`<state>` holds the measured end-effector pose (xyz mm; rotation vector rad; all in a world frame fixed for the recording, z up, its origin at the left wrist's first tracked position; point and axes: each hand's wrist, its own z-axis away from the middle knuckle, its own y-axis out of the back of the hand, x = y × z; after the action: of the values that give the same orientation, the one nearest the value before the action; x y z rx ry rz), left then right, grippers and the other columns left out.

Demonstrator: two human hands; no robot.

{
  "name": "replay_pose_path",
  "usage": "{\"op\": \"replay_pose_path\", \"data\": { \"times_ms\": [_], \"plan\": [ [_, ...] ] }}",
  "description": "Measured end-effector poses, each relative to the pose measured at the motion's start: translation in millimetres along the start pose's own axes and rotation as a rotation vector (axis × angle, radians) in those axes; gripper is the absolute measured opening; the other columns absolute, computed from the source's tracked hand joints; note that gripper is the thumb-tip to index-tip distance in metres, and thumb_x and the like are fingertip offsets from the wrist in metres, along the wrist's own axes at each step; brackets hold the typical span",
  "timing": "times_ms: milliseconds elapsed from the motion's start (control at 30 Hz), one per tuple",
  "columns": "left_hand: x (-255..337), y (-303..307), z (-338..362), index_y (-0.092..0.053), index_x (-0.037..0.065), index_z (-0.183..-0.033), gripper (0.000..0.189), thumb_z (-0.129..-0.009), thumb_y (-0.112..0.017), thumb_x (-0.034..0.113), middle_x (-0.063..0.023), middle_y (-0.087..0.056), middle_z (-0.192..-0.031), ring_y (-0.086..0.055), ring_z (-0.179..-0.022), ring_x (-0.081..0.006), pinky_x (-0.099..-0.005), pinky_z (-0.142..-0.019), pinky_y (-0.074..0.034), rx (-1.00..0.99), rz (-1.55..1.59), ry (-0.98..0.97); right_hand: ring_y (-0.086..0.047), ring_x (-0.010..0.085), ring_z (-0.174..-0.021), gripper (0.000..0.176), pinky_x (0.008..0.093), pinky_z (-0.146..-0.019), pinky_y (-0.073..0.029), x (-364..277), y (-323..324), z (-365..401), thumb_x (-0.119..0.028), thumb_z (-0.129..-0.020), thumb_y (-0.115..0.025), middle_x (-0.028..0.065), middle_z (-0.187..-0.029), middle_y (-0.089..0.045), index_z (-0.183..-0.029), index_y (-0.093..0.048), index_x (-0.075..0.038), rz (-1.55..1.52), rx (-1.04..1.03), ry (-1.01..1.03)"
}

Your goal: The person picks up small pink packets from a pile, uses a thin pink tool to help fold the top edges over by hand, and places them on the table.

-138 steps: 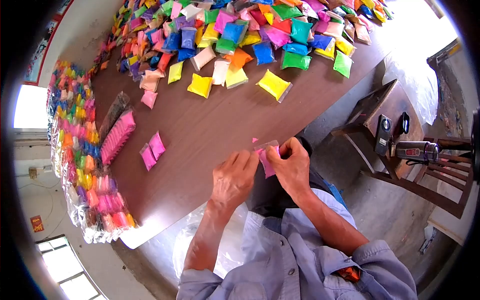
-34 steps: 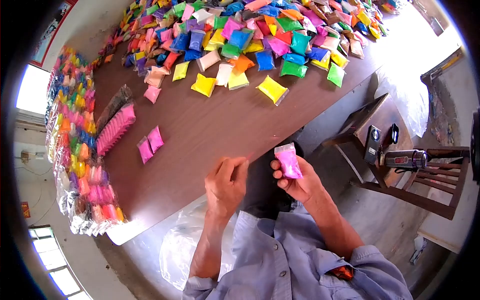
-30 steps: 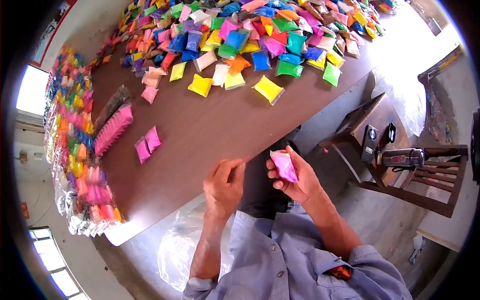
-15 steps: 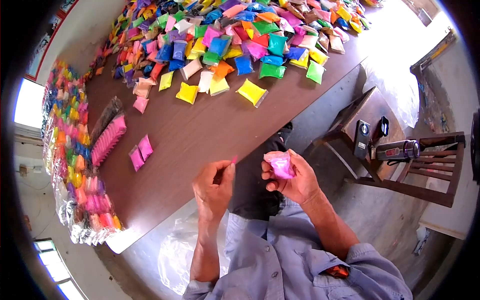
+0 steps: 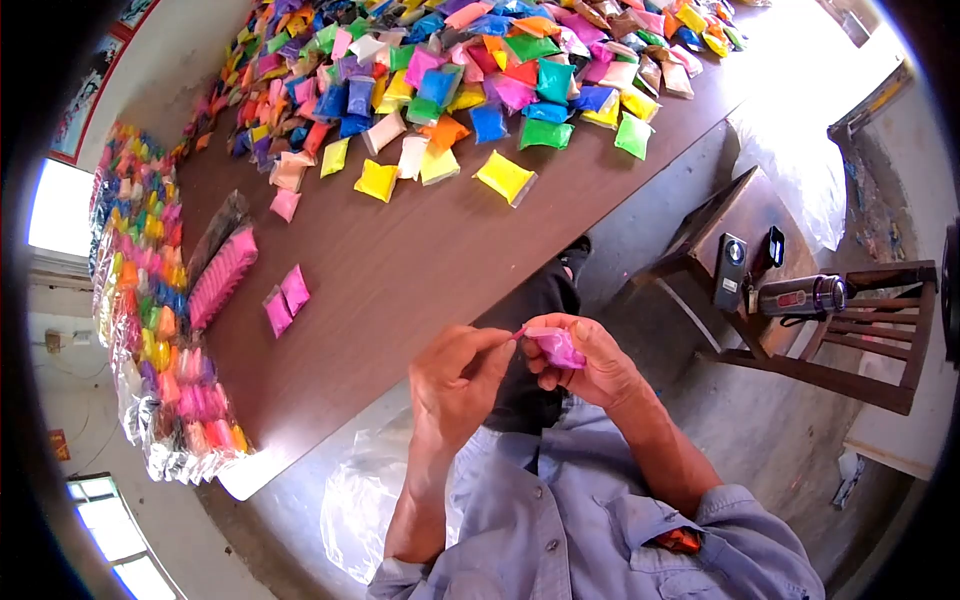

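Observation:
My right hand (image 5: 600, 368) is closed around a shiny pink packet (image 5: 560, 348), a small plastic pouch with pink stuff inside. Thumb and forefinger of my left hand (image 5: 452, 383) pinch a small pink piece (image 5: 519, 333), right at the left edge of that packet. Both hands are over my lap, in front of the table's near edge. On the brown table (image 5: 400, 270), two pink packets (image 5: 287, 302) lie side by side, and a clear bag with a row of pink packets (image 5: 222, 278) lies farther left.
A big heap of colourful packets (image 5: 480, 75) covers the far part of the table. Filled bags (image 5: 165, 330) line its left edge. At the right stand a wooden stool (image 5: 705, 250) with a black device (image 5: 731, 268) and a flask (image 5: 800, 295), and a wooden chair (image 5: 880, 335).
My left hand has moved right, bringing the small pink piece up to the packet. My right hand has tilted the packet and turned slightly inward.

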<state>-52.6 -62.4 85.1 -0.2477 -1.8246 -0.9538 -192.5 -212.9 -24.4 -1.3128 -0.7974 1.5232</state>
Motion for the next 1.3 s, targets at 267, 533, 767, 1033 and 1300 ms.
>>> {"op": "replay_pose_path", "data": {
  "times_ms": [267, 533, 767, 1033, 1300],
  "plan": [
    [2.5, 6.0, 2.5, -0.080, 0.005, -0.102, 0.016, -0.088, -0.083, -0.003, -0.0092, -0.073, -0.089, -0.069, -0.075, -0.0218, -0.0318, -0.063, -0.053, -0.035, -0.108, -0.180, -0.073, 0.0190, -0.095, 0.057, 0.0327, -0.078, -0.064, 0.6, -3.7, 1.2, -0.050, -0.104, -0.072, 0.0108, -0.115, -0.073, -0.133, -0.070, -0.001, 0.050, -0.039, 0.017],
    [8.5, 15.0, 4.5, -0.080, 0.005, -0.102, 0.018, -0.086, -0.084, -0.002, -0.0099, -0.071, -0.089, -0.072, -0.078, -0.0295, -0.0393, -0.067, -0.057, -0.069, -0.197, -0.211, -0.075, 0.0196, -0.094, 0.059, 0.0326, -0.077, -0.064, 1.0, -5.4, 3.0, -0.050, -0.100, -0.078, 0.0140, -0.112, -0.075, -0.130, -0.072, 0.000, 0.085, -0.072, 0.011],
    [8.2, 23.0, 6.3, -0.081, 0.005, -0.103, 0.019, -0.086, -0.085, -0.002, -0.0113, -0.074, -0.094, -0.074, -0.081, -0.0277, -0.0362, -0.069, -0.059, -0.147, -0.253, -0.218, -0.075, 0.0198, -0.094, 0.058, 0.0327, -0.076, -0.064, 2.6, -1.8, 2.1, -0.049, -0.099, -0.080, 0.0155, -0.114, -0.076, -0.130, -0.073, 0.000, 0.079, -0.080, 0.016],
    [4.4, 25.2, 7.4, -0.079, 0.007, -0.105, 0.025, -0.083, -0.085, -0.003, -0.0089, -0.070, -0.091, -0.072, -0.080, -0.0295, -0.0391, -0.068, -0.059, -0.139, -0.254, -0.234, -0.075, 0.0198, -0.095, 0.056, 0.0332, -0.077, -0.063, 3.5, -0.7, 1.5, -0.046, -0.100, -0.079, 0.0158, -0.113, -0.076, -0.128, -0.074, 0.001, 0.078, -0.088, 0.006],
    [3.5, 26.8, 6.8, -0.078, 0.007, -0.105, 0.025, -0.083, -0.084, -0.003, -0.0091, -0.070, -0.092, -0.073, -0.080, -0.0298, -0.0400, -0.068, -0.059, -0.144, -0.279, -0.244, -0.075, 0.0194, -0.096, 0.056, 0.0334, -0.077, -0.063, 2.5, -1.2, 2.2, -0.046, -0.098, -0.082, 0.0153, -0.115, -0.077, -0.128, -0.074, 0.001, 0.111, -0.073, -0.013]
  ]
}}
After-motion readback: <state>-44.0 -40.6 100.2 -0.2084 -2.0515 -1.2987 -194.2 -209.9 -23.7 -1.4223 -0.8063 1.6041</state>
